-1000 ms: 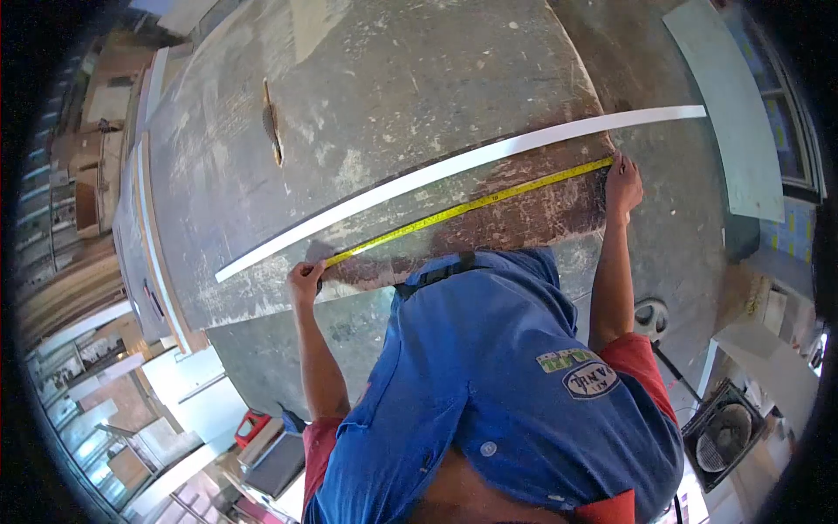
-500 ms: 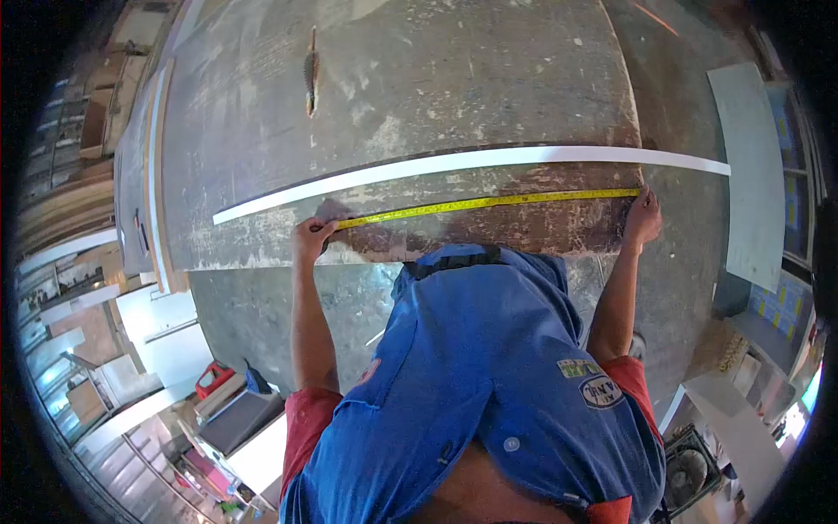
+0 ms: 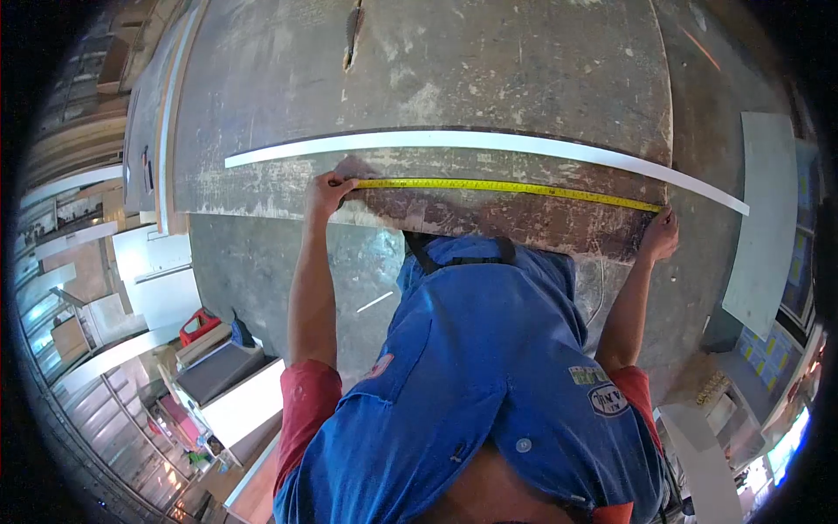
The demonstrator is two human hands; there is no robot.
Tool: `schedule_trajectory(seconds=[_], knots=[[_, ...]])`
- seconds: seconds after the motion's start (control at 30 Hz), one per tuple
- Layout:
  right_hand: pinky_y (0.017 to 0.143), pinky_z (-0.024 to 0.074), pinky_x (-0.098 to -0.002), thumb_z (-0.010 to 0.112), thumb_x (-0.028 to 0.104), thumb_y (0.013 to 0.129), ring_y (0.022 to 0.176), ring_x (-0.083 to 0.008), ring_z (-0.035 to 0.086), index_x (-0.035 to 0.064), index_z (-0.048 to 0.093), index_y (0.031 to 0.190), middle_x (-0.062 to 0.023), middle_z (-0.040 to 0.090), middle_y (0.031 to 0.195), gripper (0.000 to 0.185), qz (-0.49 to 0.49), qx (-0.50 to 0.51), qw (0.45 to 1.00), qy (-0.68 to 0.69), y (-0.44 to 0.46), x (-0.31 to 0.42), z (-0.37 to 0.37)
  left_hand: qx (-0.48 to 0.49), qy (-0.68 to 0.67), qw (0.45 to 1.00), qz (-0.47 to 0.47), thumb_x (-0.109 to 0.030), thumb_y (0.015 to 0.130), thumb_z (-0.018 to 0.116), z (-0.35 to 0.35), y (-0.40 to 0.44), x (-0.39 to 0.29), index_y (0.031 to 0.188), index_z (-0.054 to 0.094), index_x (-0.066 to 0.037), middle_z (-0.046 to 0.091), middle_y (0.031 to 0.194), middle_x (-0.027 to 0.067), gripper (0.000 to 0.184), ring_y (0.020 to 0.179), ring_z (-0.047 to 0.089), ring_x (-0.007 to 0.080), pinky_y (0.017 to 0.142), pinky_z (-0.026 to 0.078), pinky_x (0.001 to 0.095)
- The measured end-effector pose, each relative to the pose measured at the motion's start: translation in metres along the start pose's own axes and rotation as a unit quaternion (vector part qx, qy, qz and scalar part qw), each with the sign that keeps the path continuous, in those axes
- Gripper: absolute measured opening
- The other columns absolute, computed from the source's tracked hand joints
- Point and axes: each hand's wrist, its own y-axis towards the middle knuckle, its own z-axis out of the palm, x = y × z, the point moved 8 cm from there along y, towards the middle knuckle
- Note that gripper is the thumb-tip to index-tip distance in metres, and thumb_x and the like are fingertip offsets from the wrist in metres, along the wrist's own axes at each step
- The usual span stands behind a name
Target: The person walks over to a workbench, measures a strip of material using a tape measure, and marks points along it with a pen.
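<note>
A yellow tape measure is stretched out between my two hands, above the near part of the worn workbench. My left hand is closed on its left end; the fingers hide most of what lies in the grip. At the bench's right edge my right hand pinches the other end of the blade. Just beyond the tape lies a long narrow white strip, roughly alongside it. The strip's right end sticks out past the bench edge. Neither hand touches the strip.
A slot with a dark blade-like piece opens in the bench top. A pale panel stands to the right. Long strips lie at the bench's left side. Behind on the left are a red tool case and a white cabinet.
The camera view has turned, so bench, strip and tape now slope down to the right. Both hands still hold the stretched tape.
</note>
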Motion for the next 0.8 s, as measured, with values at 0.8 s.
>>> schedule_trajectory(seconds=[0.8], knots=[[0.080, 0.0508, -0.0389, 0.054, 0.044, 0.097, 0.086, -0.0284, 0.066, 0.0093, 0.072, 0.108, -0.0125, 0.071, 0.093, 0.041, 0.153, 0.064, 0.976, 0.145, 0.031, -0.036, 0.007, 0.063, -0.076, 0.989, 0.111, -0.030, 0.085, 0.074, -0.002, -0.030, -0.028, 0.080, 0.070, 0.001, 0.059, 0.064, 0.0008, 0.032, 0.064, 0.048, 0.0082, 0.059, 0.041, 0.0299]])
